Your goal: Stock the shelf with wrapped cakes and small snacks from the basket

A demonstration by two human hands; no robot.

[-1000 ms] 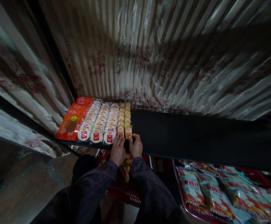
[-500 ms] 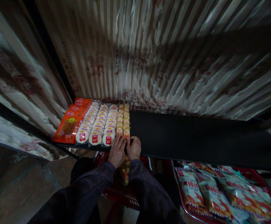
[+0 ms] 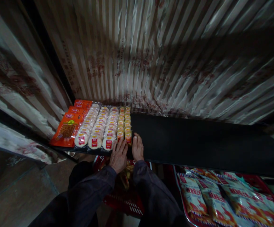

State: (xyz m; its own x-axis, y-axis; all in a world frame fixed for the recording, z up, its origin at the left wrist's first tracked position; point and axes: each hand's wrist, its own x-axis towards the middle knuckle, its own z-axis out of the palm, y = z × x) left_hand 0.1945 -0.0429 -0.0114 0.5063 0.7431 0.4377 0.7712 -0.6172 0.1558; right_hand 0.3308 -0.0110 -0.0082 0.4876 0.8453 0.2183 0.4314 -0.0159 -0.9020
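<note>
Both hands rest at the front edge of a black shelf (image 3: 198, 142). My left hand (image 3: 118, 155) lies with fingers stretched forward, touching the front of two rows of small yellow snack packs (image 3: 124, 123). My right hand (image 3: 137, 147) sits just right of those rows, fingers flat along their side. Left of the yellow packs stand three rows of round white packs with red labels (image 3: 96, 127), and beyond them orange flat packets (image 3: 71, 124). Dark sleeves cover both forearms.
A striped curtain-like backing (image 3: 162, 56) closes the shelf behind. Below my hands is a red basket (image 3: 125, 197) with snack packs. At lower right a red tray (image 3: 224, 198) holds several larger red and orange bags. A brown floor (image 3: 16, 195) shows at lower left.
Both hands slid forward along the yellow rows, the front packs pushed back into line. The right hand's fingers went from curled at the front pack to lying flat beside the row.
</note>
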